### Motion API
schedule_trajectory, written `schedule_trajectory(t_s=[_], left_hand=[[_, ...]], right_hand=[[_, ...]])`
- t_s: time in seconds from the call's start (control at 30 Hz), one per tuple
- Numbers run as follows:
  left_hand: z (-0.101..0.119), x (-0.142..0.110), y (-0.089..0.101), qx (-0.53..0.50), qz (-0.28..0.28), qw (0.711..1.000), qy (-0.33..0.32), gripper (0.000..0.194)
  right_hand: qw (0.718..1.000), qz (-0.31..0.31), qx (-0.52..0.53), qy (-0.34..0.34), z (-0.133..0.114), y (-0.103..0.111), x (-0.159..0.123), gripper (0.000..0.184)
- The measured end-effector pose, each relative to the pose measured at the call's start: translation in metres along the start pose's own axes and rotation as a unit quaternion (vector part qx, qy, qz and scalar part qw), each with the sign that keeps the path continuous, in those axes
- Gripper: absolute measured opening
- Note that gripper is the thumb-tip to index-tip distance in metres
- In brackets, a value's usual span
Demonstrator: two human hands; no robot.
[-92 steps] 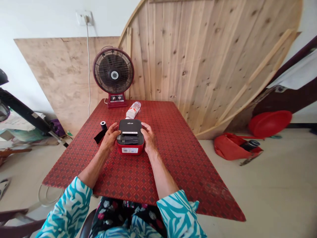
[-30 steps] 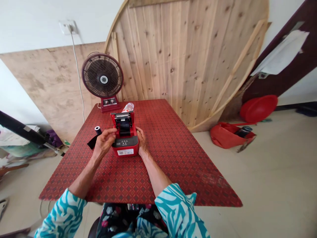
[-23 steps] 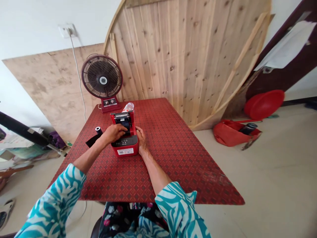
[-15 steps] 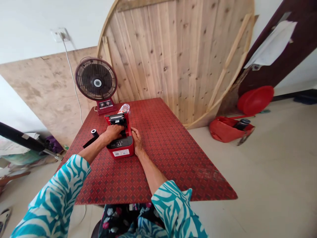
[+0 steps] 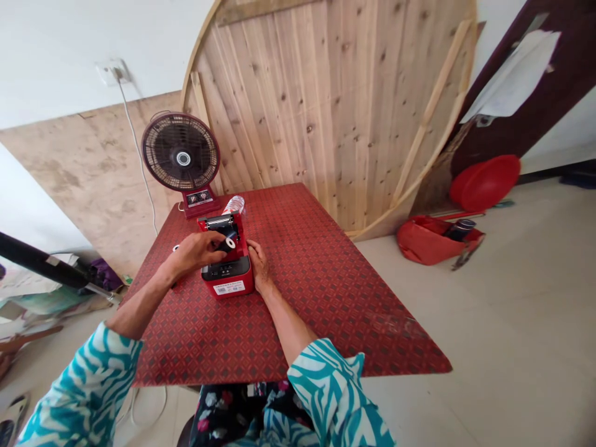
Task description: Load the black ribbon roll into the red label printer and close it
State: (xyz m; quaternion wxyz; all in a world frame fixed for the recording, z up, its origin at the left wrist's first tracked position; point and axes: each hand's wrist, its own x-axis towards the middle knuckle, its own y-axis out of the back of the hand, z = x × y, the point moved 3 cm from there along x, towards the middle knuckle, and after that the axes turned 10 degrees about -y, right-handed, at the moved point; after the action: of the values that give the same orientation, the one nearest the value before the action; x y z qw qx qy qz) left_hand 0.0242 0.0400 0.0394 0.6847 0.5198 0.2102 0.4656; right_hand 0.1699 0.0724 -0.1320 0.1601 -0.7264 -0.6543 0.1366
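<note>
A red and black label printer (image 5: pixel 229 287) stands on the table with its lid (image 5: pixel 222 218) raised and tilted back. My left hand (image 5: pixel 198 251) is closed, pinching a small black roll (image 5: pixel 228 244) with a pale round end, just over the printer's opening. Against the printer's right side lies my right hand (image 5: pixel 259 264), its fingers wrapped round the far part of the casing. Another roll (image 5: pixel 176 248) shows only its pale end beyond my left wrist; the rest of it is hidden.
A dark red fan (image 5: pixel 181 155) stands at the table's back left corner. Behind the printer lies a clear plastic bottle (image 5: pixel 234 205). The patterned red tabletop (image 5: pixel 321 298) stretches right. On the floor sit a red bag (image 5: pixel 421 242) and a red basin (image 5: pixel 487 183).
My left hand has come up out of the printer's opening, and the black roll now shows in its fingers. My right hand stays at the printer's side.
</note>
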Motion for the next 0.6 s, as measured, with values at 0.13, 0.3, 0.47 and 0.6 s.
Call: schedule_trajectory(t_s=[0.13, 0.3, 0.47, 0.6], left_hand=[[-0.027, -0.029, 0.028, -0.127, 0.100, 0.987, 0.021, 0.044], [-0.087, -0.042, 0.034, -0.168, 0.195, 0.960, 0.107, 0.036], [-0.124, -0.022, 0.011, -0.078, 0.181, 0.969, 0.151, 0.033], [-0.135, 0.000, -0.007, 0.070, 0.109, 0.974, 0.185, 0.031]], right_hand=[[1.000, 0.004, 0.001, -0.005, 0.002, 0.002, 0.001, 0.034], [1.000, 0.005, 0.012, -0.012, 0.005, 0.003, 0.003, 0.036], [1.000, 0.015, 0.004, -0.024, 0.001, 0.004, 0.001, 0.034], [1.000, 0.001, 0.006, -0.026, -0.001, 0.004, -0.001, 0.034]])
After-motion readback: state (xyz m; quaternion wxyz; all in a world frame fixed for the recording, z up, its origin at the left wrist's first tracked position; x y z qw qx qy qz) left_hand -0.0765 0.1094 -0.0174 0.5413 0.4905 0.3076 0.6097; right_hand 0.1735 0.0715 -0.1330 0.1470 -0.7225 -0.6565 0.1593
